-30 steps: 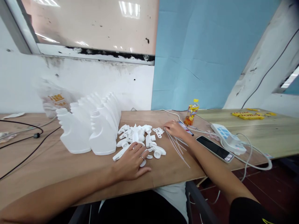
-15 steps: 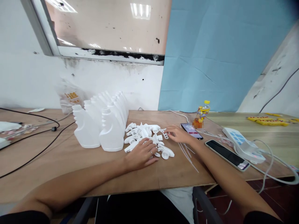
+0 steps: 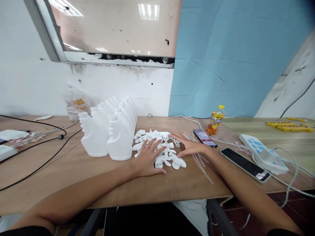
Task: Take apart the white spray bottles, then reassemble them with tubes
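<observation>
On a wooden worktop (image 3: 103,186), white bottles (image 3: 120,142) stand left of jumbled white spray heads (image 3: 170,146), axes pointing every way, between a nearer left hand (image 3: 147,159), spread over them, and an open right hand (image 3: 190,144) at their right edge. No grip shows; pieces under the left palm and some small rings (image 3: 176,143) are hidden.

black sleeves (image 3: 29,230) | left hand (image 3: 147,159): thin ring (image 3: 156,153), one finger | black clothing (image 3: 145,223) in front
</observation>
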Demonstrator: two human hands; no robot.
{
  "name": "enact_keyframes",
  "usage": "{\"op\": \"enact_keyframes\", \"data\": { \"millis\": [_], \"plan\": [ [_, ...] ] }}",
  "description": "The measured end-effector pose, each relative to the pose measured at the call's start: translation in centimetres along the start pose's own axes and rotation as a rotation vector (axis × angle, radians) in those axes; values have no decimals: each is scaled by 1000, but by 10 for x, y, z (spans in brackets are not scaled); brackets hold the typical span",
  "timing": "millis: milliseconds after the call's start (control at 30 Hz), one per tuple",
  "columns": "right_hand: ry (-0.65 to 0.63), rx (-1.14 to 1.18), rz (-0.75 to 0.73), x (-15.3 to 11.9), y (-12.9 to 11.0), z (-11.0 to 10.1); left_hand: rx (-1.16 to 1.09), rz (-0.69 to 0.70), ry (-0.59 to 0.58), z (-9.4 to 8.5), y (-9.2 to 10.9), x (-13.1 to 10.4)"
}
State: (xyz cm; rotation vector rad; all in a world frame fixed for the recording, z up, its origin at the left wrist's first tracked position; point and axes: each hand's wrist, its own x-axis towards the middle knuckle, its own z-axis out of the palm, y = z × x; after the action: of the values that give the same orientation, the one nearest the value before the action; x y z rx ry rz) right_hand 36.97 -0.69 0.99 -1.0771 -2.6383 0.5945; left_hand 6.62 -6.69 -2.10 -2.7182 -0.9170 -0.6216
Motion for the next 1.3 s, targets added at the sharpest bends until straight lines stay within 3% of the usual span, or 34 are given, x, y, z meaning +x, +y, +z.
{"op": "enact_keyframes", "data": {
  "millis": [133,233,333,500,667,900,1100,1300],
  "plan": [
    [121,-24,-38,-1,9,-3,-14,35,-17,1,-8,9],
    [195,-67,-58,-1,21,-5,0,140,28,-3,-4,13],
    [209,-72,-78,-2,29,-3,-25,272,68,-2,7,17],
    [204,-108,-103,2,30,5,-61,357,138,9,25,23],
    [326,-231,-77,7,40,9,-68,524,219,11,26,20],
    [288,-284,-141,10,40,12,-282,682,154,1,32,11],
    [318,-299,-160,14,27,16,-273,628,126,-8,34,-1],
    [471,-386,-59,11,3,6,-303,458,88,-14,24,-20]
  ]
}}
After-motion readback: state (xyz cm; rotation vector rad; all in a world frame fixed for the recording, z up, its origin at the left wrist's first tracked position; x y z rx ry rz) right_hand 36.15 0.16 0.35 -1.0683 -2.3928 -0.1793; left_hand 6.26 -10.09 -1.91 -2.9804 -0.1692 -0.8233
